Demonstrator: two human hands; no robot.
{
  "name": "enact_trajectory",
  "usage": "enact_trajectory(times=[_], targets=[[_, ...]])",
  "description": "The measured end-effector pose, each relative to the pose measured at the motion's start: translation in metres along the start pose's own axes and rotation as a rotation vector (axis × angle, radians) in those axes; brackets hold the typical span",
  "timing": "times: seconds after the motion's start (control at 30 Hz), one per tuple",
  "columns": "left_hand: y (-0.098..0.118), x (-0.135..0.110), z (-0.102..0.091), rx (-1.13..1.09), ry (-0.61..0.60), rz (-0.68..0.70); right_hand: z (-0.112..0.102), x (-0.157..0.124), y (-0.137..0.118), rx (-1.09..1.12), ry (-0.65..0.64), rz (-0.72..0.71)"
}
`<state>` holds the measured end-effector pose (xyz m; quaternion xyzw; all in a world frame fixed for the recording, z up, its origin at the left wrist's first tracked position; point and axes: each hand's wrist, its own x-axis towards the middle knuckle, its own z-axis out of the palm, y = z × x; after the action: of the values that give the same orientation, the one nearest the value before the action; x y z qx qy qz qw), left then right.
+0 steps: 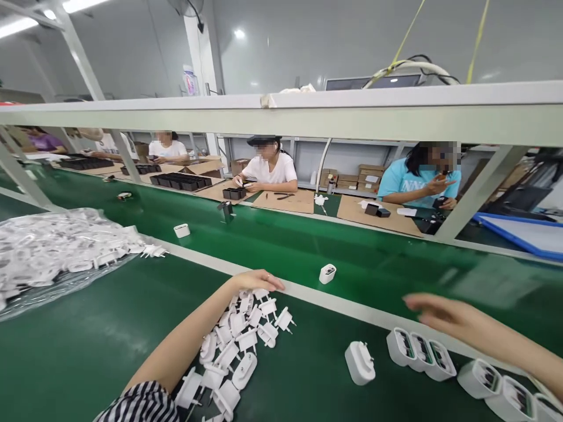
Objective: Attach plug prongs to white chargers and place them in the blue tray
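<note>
Nearest the viewer, a green desk (pixel 303 375) carries a loose pile of white plastic plug pieces with thin pins (pixel 246 339). To its right one white oval plastic case topped by a plug face (pixel 360 364) stands alone; further right, open white oval cases with dark and green parts inside (pixel 421 353) form a row running out of frame. The left hand (pixel 259 280) lies palm down at the pile's far end, fingers extended; its underside is hidden. The right hand (pixel 444 313), blurred, is above the row, fingers loosely spread, no object visible in it. At left, a clear plastic bag (pixel 88 281) lies heaped with more plug pieces. Beyond the pale edge strip (pixel 325 300), a white oval case (pixel 328 274) sits on a glossy green surface (pixel 264 246). Farther back, co-workers sit near black trays (pixel 180 181).
</note>
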<state>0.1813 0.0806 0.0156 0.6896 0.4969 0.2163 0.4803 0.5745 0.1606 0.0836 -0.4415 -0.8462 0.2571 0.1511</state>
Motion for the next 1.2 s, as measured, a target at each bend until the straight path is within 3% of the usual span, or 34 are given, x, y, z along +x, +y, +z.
enact_trajectory(times=[0.03,0.17,0.23,0.3,0.4,0.5,0.6,0.7,0.77,0.87,1.0,1.1,1.2], targets=[[0.005,0.007,0.006,0.039,-0.059,-0.006,0.007,0.023,-0.014,-0.094,-0.151,-0.043],[0.021,0.029,0.030,0.152,-0.128,-0.034,0.055,0.100,-0.055,-0.572,-0.230,-0.183],[0.026,0.037,0.041,0.180,-0.126,-0.034,0.074,0.116,-0.060,-0.693,-0.270,-0.220],[0.032,0.045,0.052,0.197,-0.118,-0.044,0.079,0.117,-0.057,-0.722,-0.283,-0.228],[0.045,0.058,0.068,0.181,-0.090,-0.069,0.061,0.098,-0.047,-0.739,-0.252,-0.197],[0.061,0.067,0.077,0.166,-0.034,-0.065,0.022,0.060,-0.035,-0.694,-0.226,-0.139],[0.076,0.062,0.073,0.265,0.128,-0.082,-0.019,0.006,-0.017,-0.550,-0.249,-0.029],[0.085,0.045,0.065,0.456,0.252,-0.186,-0.041,-0.049,0.010,-0.497,-0.317,0.158],[0.090,0.037,0.067,0.532,0.257,-0.266,-0.043,-0.077,0.028,-0.524,-0.351,0.244],[0.094,0.038,0.084,0.585,0.262,-0.358,-0.028,-0.099,0.047,-0.573,-0.332,0.250],[0.107,0.041,0.108,0.646,0.384,-0.442,-0.003,-0.106,0.058,-0.617,-0.167,0.126],[0.129,0.025,0.115,0.650,0.522,-0.466,0.006,-0.113,0.062,-0.609,-0.029,0.051],[0.162,0.006,0.136,0.435,0.605,-0.360,0.006,-0.127,0.055,-0.523,0.135,-0.010]])
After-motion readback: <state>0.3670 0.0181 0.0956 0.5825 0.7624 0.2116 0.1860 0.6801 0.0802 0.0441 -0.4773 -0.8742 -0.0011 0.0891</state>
